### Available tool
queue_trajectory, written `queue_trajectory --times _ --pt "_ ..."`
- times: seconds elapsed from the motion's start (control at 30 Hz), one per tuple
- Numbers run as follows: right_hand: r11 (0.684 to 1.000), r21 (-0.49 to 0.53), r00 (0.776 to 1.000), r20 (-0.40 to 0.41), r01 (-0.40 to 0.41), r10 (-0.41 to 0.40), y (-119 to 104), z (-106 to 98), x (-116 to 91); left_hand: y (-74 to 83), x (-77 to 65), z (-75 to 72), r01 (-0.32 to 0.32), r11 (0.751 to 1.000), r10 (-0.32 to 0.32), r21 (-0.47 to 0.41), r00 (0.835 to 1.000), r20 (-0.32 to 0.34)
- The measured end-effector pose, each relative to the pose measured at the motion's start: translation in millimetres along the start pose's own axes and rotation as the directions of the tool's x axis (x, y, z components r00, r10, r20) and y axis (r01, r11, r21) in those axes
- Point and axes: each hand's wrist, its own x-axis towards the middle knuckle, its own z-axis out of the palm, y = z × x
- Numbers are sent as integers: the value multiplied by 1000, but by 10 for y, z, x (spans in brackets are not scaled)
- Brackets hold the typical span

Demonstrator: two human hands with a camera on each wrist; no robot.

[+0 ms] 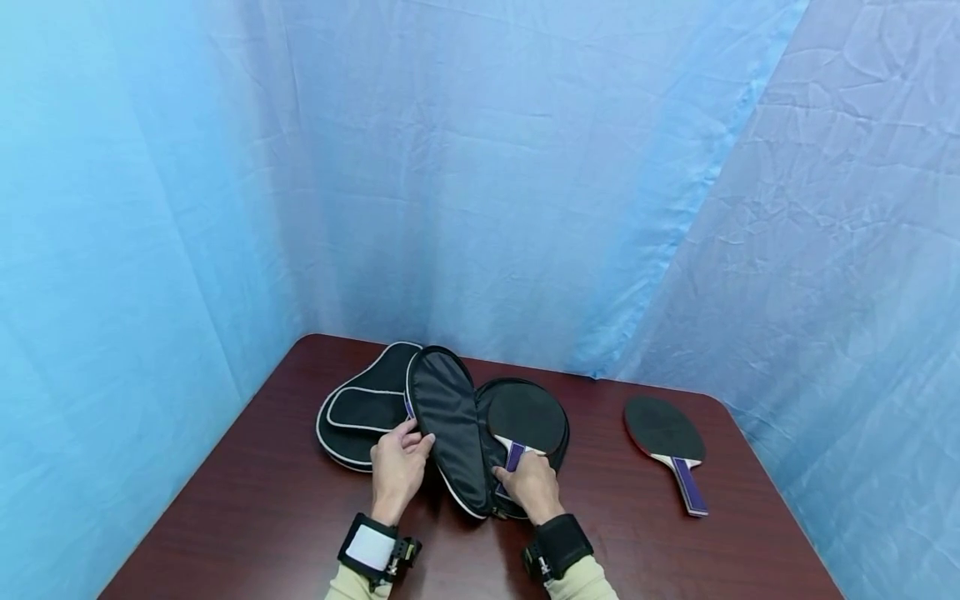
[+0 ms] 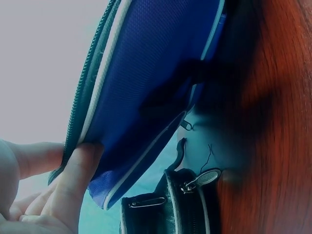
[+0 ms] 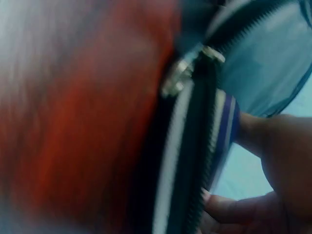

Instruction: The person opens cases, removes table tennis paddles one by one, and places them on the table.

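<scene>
My left hand [image 1: 399, 468] pinches the edge of the raised flap [image 1: 452, 417] of an unzipped black table tennis paddle case. In the left wrist view, thumb and finger hold the flap's zipper edge [image 2: 80, 105] beside its white piping. A black-faced paddle [image 1: 527, 412] lies in the open half of that case, and my right hand [image 1: 534, 485] grips its purple-and-white handle [image 1: 514, 455]. Metal zipper pulls [image 3: 180, 73] hang by the case edge near this handle [image 3: 226, 122] in the right wrist view, which is blurred.
A second black case [image 1: 360, 421] with white piping and a front pocket lies at the left, partly behind the raised flap. Another black paddle [image 1: 666, 429] rests at the right, handle toward me. Blue curtains [image 1: 480, 183] stand behind the dark red wooden table [image 1: 247, 500].
</scene>
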Motion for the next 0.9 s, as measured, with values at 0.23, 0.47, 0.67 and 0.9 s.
queue_trajectory --times 0.23,0.47,0.67,0.9 --pt "999 37 1000 -22 -17 18 46 24 -3 20 -11 11 3 1000 -3 -25 1000 -4" --pt "969 247 999 47 -22 10 113 -52 10 26 -9 4 -8 999 8 -41 1000 -4" --pt "674 710 950 308 -203 -40 207 -125 26 35 -9 -22 -12 999 12 -30 1000 -7" --pt "509 800 914 401 -319 -57 254 -110 65 40 -15 -20 -8 1000 8 -24 1000 -22"
